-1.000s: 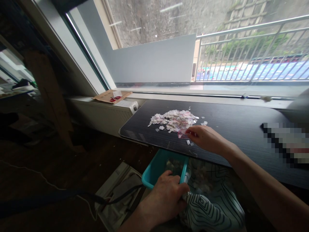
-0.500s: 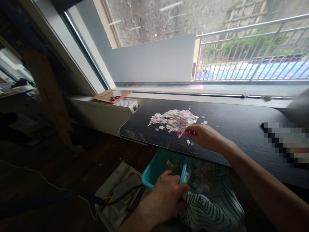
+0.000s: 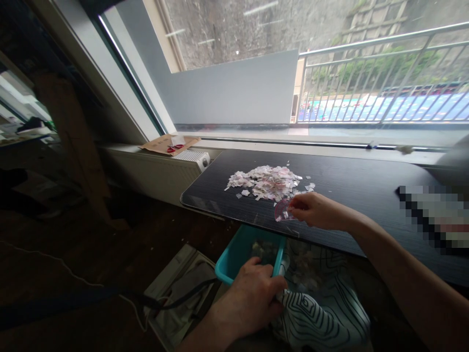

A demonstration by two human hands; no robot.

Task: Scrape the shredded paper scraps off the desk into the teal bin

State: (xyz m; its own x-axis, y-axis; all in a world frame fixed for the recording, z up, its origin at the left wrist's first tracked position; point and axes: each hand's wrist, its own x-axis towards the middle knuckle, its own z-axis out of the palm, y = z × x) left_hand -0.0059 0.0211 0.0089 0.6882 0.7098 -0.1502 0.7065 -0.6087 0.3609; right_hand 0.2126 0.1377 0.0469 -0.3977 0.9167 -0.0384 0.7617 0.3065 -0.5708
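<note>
A: Where are the paper scraps (image 3: 271, 182) at this moment?

B: Most of them lie in one broad pile on the dark table (image 3: 366, 188). A few others lie apart from it, to the right and at the near side.

A: And how are the two hands?

B: The right hand (image 3: 306, 209) has its fingertips pressed narrowly together, and between them is a clear pink plastic piece (image 3: 283, 212), close to the near side of the pile. The left hand (image 3: 252, 291) is bent over the rim of the blue-green bin (image 3: 230, 256). I believe that it grips this rim, although the undersides of the fingers are hidden.

A: Where does the bin stand?

B: It is just below the front edge of the table, with a patterned cloth (image 3: 322, 318) beside it.

A: In your opinion, how far is the work?

B: I would judge it is only partly done. Inside the bin there are some pale pieces (image 3: 264, 249), but it is too dark to tell whether they are the same paper. The pile on the table is large, so it seems that most is left.
</note>
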